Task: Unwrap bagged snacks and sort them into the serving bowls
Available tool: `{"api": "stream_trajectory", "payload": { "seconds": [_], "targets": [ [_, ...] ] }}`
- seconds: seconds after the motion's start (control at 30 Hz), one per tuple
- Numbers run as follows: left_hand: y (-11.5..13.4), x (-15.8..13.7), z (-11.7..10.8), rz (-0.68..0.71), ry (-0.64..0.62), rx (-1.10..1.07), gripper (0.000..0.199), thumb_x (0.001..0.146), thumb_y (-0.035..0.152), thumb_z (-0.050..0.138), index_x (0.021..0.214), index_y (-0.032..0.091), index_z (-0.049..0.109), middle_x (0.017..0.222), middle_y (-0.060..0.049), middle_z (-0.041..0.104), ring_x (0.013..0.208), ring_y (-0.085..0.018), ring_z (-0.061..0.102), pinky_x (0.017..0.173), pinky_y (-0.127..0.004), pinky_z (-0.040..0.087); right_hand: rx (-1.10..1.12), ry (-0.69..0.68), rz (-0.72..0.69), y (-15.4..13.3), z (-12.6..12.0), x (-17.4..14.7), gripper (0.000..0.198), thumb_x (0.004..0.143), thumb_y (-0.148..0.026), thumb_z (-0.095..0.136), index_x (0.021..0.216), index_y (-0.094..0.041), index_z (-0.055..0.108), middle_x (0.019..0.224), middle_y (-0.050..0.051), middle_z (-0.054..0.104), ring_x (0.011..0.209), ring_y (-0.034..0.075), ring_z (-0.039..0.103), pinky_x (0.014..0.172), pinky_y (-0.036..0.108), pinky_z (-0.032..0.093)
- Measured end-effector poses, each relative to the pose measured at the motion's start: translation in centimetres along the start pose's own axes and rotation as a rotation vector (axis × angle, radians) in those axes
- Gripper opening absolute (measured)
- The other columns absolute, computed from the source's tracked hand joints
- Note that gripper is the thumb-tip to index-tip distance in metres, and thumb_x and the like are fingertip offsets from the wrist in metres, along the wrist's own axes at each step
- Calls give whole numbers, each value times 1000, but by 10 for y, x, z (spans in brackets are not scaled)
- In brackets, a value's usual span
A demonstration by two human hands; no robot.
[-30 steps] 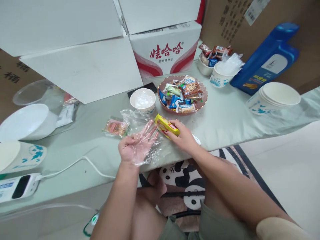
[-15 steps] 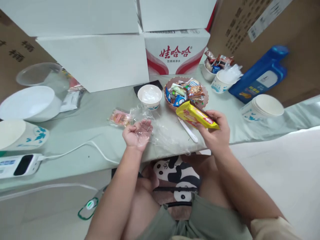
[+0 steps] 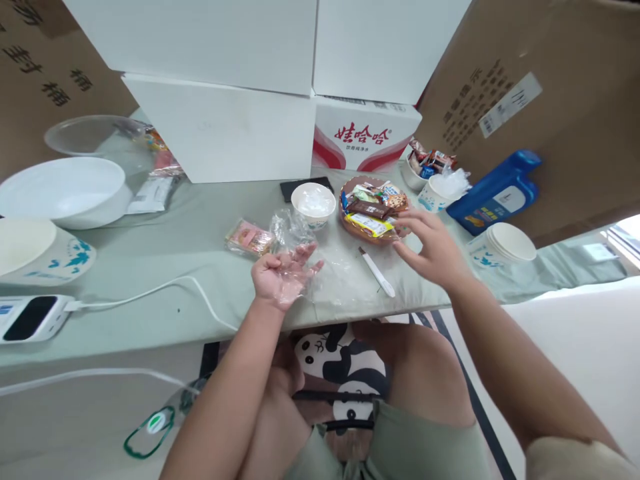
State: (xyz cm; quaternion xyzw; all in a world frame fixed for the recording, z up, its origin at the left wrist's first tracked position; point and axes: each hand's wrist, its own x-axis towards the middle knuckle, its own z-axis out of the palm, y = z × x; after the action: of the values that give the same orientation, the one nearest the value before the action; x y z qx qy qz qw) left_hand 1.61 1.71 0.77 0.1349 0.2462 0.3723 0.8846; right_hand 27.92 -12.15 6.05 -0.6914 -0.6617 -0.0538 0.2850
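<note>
1. Half a second ago, our right hand [image 3: 433,250] held a yellow pack [image 3: 371,224] up by the snack bowl [image 3: 351,230]. Now the pack lies in the bowl, at the near side, beside a brown pack [image 3: 369,208] and on top of other snacks.
2. So we think the yellow pack has been put down, and our right hand is free.
3. Our right hand is at the right side of the bowl. Its fingers are spread apart and bent a little, and we see nothing in it. The tips are very near the rim, but we cannot tell if they touch it.
4. Our left hand [image 3: 280,277] is to the left of the bowl and nearer to us. Its palm faces up, and its fingers are loose and half curled. Thin, clear plastic [image 3: 291,228] lies about the palm and fingers. We cannot tell if the hand is gripping it.
5. A white paper cup [image 3: 313,205] stands just left of the bowl.
</note>
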Motion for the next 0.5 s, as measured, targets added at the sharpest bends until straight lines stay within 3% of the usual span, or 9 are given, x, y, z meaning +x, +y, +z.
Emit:
{"api": "stream_trajectory", "payload": {
  "seconds": [0.1,0.23,0.3,0.4,0.5],
  "targets": [
    [2,-5,-2,-86,-112,56,23,46,21,53,42,20,30,58,-9,59,113,-40,66,96,-70,50,289,13,142,-22,19,-35,28,94,-38,61,118,-25,64,120,11,70,116,26,66,103,49,52],
    [4,-8,-7,-228,-185,181,24,48,31,61,40,21,40,51,-10,55,108,-45,67,89,-75,49,701,-120,296,-37,59,-50,76,83,-53,75,146,-30,42,154,15,51,144,28,49,117,52,42],
    [4,-8,-10,-269,-187,218,29,51,37,65,41,22,43,50,-9,54,102,-45,68,90,-74,47,883,-201,344,-42,78,-44,92,76,-55,81,151,-31,35,156,17,49,146,28,47,117,53,42],
    [5,-8,-13,-275,-167,213,38,54,41,66,39,21,37,47,-9,50,97,-45,69,92,-75,45,1112,-307,440,-51,103,-29,78,73,-51,82,140,-28,50,139,15,64,129,26,63,108,49,51],
    [10,-7,-16,-213,-96,201,37,54,37,62,40,21,32,51,-10,56,95,-43,70,91,-72,48,1250,-322,572,-61,117,-20,45,72,-52,80,104,-23,67,98,6,75,90,19,73,87,39,60]
  ]
}}
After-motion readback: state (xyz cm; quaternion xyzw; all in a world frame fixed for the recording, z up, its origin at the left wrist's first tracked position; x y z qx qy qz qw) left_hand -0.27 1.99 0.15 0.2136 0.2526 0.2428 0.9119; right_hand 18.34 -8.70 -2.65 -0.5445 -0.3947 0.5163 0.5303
